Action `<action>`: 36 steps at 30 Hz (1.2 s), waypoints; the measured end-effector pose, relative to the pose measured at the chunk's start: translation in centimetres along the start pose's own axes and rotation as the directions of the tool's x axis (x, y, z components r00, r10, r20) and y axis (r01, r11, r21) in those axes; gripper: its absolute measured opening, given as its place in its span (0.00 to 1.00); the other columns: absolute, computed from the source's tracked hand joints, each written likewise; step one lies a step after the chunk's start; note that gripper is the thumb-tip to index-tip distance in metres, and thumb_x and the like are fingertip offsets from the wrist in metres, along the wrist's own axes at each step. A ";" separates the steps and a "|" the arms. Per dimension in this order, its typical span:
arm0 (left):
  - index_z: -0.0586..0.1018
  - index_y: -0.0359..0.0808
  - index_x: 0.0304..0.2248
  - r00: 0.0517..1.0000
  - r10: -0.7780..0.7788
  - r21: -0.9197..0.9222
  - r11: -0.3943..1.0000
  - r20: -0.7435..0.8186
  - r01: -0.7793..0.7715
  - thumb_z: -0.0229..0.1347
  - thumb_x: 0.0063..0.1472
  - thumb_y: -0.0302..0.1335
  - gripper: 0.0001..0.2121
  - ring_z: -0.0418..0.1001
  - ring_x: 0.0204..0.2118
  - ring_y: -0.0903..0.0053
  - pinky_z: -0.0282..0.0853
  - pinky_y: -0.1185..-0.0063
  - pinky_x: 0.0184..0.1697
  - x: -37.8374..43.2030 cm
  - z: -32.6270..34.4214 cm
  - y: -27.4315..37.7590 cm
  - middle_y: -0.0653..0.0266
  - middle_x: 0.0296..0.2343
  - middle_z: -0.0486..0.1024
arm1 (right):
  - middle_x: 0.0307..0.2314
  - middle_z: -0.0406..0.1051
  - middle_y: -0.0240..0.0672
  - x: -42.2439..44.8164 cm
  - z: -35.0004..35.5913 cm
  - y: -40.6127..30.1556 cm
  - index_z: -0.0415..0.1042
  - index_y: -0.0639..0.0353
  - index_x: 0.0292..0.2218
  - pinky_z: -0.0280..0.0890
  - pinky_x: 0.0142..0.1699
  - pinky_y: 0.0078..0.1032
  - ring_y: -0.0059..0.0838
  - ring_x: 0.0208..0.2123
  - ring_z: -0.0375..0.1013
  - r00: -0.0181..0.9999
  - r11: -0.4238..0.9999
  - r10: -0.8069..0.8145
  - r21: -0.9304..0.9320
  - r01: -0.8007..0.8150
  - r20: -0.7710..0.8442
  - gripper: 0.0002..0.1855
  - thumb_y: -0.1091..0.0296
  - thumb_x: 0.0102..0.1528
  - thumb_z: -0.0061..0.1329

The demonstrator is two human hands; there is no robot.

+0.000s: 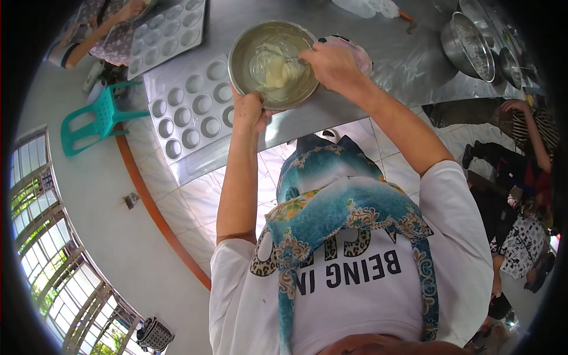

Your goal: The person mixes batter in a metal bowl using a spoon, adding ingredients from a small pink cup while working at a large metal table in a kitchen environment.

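A round metal mixing bowl (242,57) sits at the front edge of the steel table, tilted a little, with a pale yellow creamy mixture (277,71) inside. My left hand (250,108) grips the bowl's near left rim, thumb over the edge. At the right rim my right hand (330,64) is closed on a utensil whose metal end reaches into the mixture; its exact kind is hidden. Left of the bowl lies a muffin tin (177,100) with bare round cups. A pink and black item (357,55) lies behind my right hand.
Another muffin tin (166,33) lies at the back left, near a co-worker's arm (97,37). Metal bowls (466,46) stand at the right of the steel table (408,66). A plastic bag (372,5) lies at the back. A green plastic chair (100,115) stands left; people are at the right.
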State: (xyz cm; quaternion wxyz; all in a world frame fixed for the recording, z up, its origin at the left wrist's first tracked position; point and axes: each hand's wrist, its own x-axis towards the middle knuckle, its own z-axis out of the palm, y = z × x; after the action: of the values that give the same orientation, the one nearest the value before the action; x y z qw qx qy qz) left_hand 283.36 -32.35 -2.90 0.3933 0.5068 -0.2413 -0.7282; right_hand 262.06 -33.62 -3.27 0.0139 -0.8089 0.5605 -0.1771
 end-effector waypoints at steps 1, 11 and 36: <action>0.45 0.50 0.57 1.000 0.005 0.013 1.000 -0.006 -0.005 0.32 0.48 0.08 0.38 0.72 0.43 0.44 0.81 0.57 0.29 0.1 0.0 -0.1 0.42 0.50 0.56 | 0.25 0.70 0.36 0.3 0.1 0.1 0.76 0.53 0.36 0.68 0.32 0.36 0.42 0.28 0.74 0.999 0.999 0.033 -0.021 -0.033 0.001 0.13 0.74 0.48 0.46; 0.46 0.53 0.57 1.000 0.004 0.028 1.000 -0.022 -0.003 0.33 0.48 0.08 0.39 0.75 0.38 0.49 0.82 0.65 0.23 0.3 0.2 0.0 0.43 0.49 0.58 | 0.28 0.72 0.36 -1.3 1.6 -0.2 0.75 0.53 0.36 0.68 0.35 0.38 0.41 0.31 0.74 0.991 0.992 -0.052 0.118 0.037 0.127 0.12 0.72 0.48 0.44; 0.46 0.54 0.59 0.999 0.019 0.121 0.993 -0.039 -0.014 0.34 0.47 0.08 0.40 0.75 0.32 0.61 0.67 0.80 0.11 1.0 -1.2 -0.8 0.44 0.46 0.61 | 0.30 0.73 0.39 2.6 2.8 -0.9 0.75 0.54 0.37 0.68 0.37 0.37 0.43 0.34 0.74 0.975 0.988 0.152 -0.053 -0.146 0.162 0.13 0.75 0.49 0.43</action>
State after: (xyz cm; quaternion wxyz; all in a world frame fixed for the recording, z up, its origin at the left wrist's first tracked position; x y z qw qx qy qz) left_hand 284.02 -32.64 -4.47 0.3726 0.5420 -0.2810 -0.6988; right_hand 264.52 -36.17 -4.95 0.0573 -0.7767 0.6199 -0.0963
